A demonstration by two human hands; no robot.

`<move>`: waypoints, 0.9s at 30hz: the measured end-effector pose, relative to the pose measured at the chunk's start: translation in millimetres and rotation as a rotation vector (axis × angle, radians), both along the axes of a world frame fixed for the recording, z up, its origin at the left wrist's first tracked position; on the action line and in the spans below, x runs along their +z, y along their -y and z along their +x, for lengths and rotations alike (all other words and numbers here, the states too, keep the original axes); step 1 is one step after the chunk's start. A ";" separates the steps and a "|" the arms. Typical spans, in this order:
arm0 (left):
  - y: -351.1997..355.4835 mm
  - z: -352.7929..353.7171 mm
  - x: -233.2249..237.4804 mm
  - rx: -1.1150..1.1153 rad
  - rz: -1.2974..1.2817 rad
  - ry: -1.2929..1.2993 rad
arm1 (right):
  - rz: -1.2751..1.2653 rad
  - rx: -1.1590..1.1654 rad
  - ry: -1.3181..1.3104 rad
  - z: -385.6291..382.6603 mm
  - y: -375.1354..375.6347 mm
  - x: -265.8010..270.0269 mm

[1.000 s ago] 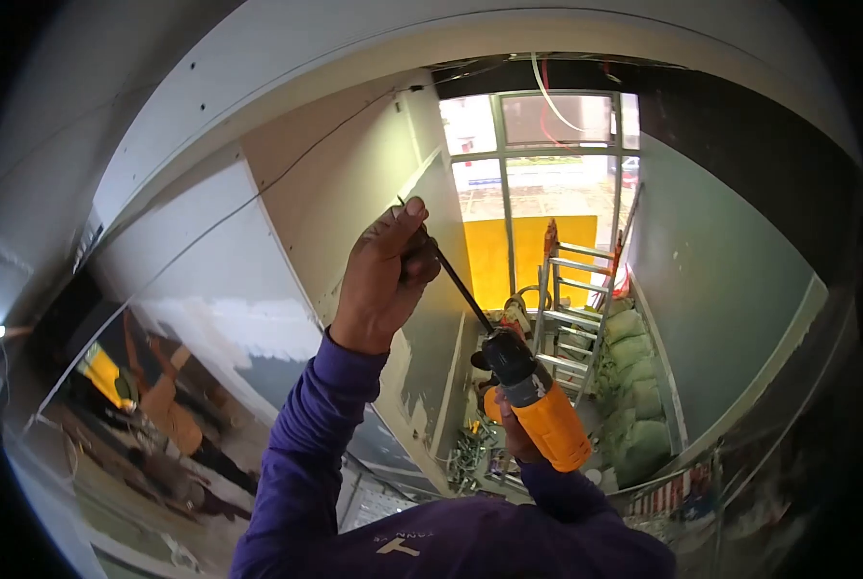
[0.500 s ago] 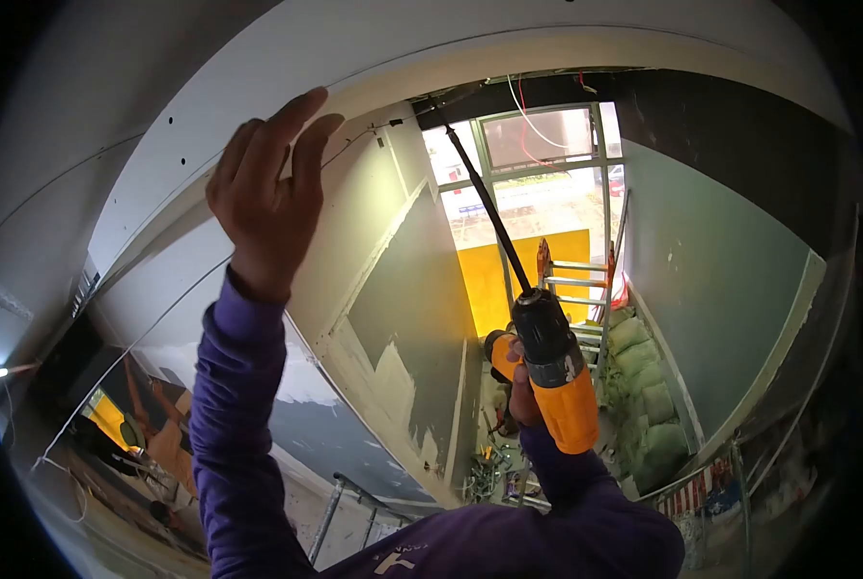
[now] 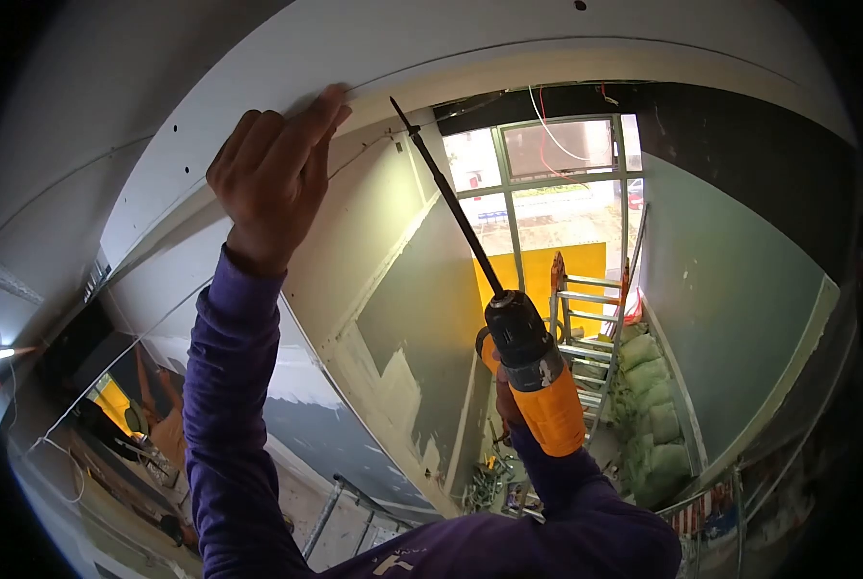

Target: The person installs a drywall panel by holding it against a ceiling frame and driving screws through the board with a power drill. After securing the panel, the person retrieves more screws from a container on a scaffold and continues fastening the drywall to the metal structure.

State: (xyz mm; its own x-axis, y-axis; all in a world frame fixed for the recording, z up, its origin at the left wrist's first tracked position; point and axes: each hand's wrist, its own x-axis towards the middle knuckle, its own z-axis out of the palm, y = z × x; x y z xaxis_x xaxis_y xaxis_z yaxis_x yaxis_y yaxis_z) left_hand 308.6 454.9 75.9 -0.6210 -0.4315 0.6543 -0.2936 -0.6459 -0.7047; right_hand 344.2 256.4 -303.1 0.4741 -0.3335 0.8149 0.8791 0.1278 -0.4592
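Observation:
My left hand [image 3: 275, 179] is raised at the edge of the white ceiling board [image 3: 509, 24], with thumb and forefinger brought together at its lower edge; whatever sits between them is too small to make out. My right hand [image 3: 509, 396] grips an orange and black cordless drill [image 3: 542, 381], mostly hidden behind it. A long dark bit [image 3: 456, 207] runs up and left from the drill, its tip just right of my left fingertips and apart from them.
An aluminium ladder [image 3: 591, 318] stands below near stacked green sacks [image 3: 652, 405]. Loose wires [image 3: 547, 121] hang before the window. A metal rail [image 3: 325, 516] is at the bottom. Another person [image 3: 166, 429] shows at the lower left.
My left thumb and fingers have closed together at the board's edge. The drill and its bit have shifted left, bringing the tip closer to my left hand. The view has shifted slightly.

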 end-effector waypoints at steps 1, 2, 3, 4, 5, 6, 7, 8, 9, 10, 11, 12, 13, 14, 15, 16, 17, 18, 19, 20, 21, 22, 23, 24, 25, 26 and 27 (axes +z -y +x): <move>0.2 0.5 0.4 -0.006 0.007 0.005 | 0.152 0.369 0.066 18.6 2.5 -18.2; 0.6 0.7 0.7 -0.011 0.009 0.005 | 0.396 0.940 0.331 57.8 5.7 -45.4; 1.2 0.6 0.7 -0.017 0.012 0.004 | 0.492 1.239 0.473 66.7 6.3 -48.8; 1.6 0.4 0.4 -0.023 0.015 0.004 | 0.572 1.550 0.594 66.3 4.8 -37.9; 1.9 -0.3 0.3 -0.024 0.010 -0.003 | 0.504 1.590 0.586 61.4 5.6 -29.3; 2.9 -1.4 0.1 -0.028 0.006 -0.011 | 0.436 1.626 0.579 42.1 4.8 0.4; 4.0 -1.9 -0.3 -0.033 0.002 -0.019 | 0.368 1.660 0.570 22.7 4.4 29.8; 4.7 -1.6 -0.8 -0.031 0.000 -0.020 | 0.298 1.691 0.561 8.1 4.6 52.3; 4.8 -1.5 -1.2 -0.029 -0.002 -0.020 | 0.310 1.560 0.496 3.5 5.1 51.3; 4.8 -1.2 -1.4 -0.026 -0.006 -0.022 | 0.314 1.431 0.424 -1.0 5.6 50.3; 5.2 -0.8 -1.3 -0.026 -0.005 -0.016 | 0.278 1.152 0.306 -4.4 8.4 45.2; 5.5 -0.8 -1.0 -0.027 -0.005 -0.010 | 0.197 0.804 0.163 -5.9 10.9 40.0; 6.1 -0.4 -0.7 -0.028 -0.004 -0.005 | 0.106 0.511 0.044 -7.3 13.8 35.2; 6.2 -0.7 -1.2 -0.029 -0.002 -0.017 | 0.035 0.352 -0.018 -7.3 16.3 32.8; 6.5 -1.2 -1.7 -0.031 -0.001 -0.026 | -0.025 0.235 -0.072 -5.9 18.4 32.6; 6.9 -1.4 -1.1 -0.034 -0.001 -0.034 | -0.066 0.159 -0.108 -3.8 19.2 31.8; 7.9 -1.8 -0.2 -0.043 0.007 -0.034 | -0.094 0.111 -0.140 -1.7 18.5 31.4; 9.1 -2.5 -0.2 -0.051 0.013 -0.035 | -0.112 0.089 -0.161 2.8 18.5 30.5; 9.3 -3.3 0.3 -0.060 0.019 -0.035 | -0.128 0.067 -0.180 6.9 17.4 30.6; 8.3 -3.9 0.7 -0.038 0.023 -0.040 | -0.141 0.050 -0.190 10.2 16.5 30.5; 6.5 -4.6 0.6 -0.017 0.025 -0.045 | -0.151 0.045 -0.200 12.8 15.5 30.7; 5.5 -4.2 0.0 0.005 0.028 -0.053 | -0.159 0.029 -0.209 16.7 15.0 30.4; 5.7 -2.6 0.3 -0.006 0.039 -0.032 | -0.166 0.025 -0.217 19.7 13.3 31.1; 6.5 -0.6 2.6 -0.017 0.051 -0.009 | -0.173 0.020 -0.222 21.9 11.9 31.7; 6.9 1.0 4.5 -0.027 0.063 0.013 | -0.176 0.016 -0.224 24.6 10.7 32.7; 6.5 2.2 5.3 -0.025 0.070 0.016 | -0.181 0.007 -0.231 27.1 9.8 32.9; 5.9 2.9 6.1 -0.021 0.077 0.018 | -0.184 0.004 -0.234 30.2 9.4 32.6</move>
State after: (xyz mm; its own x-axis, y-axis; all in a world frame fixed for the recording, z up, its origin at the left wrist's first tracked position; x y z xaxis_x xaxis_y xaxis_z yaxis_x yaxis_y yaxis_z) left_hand 311.4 449.0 82.0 -0.6419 -0.4668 0.6083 -0.2938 -0.5831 -0.7574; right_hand 374.4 247.0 -270.5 0.6571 -0.1884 0.7299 0.7464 0.0270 -0.6650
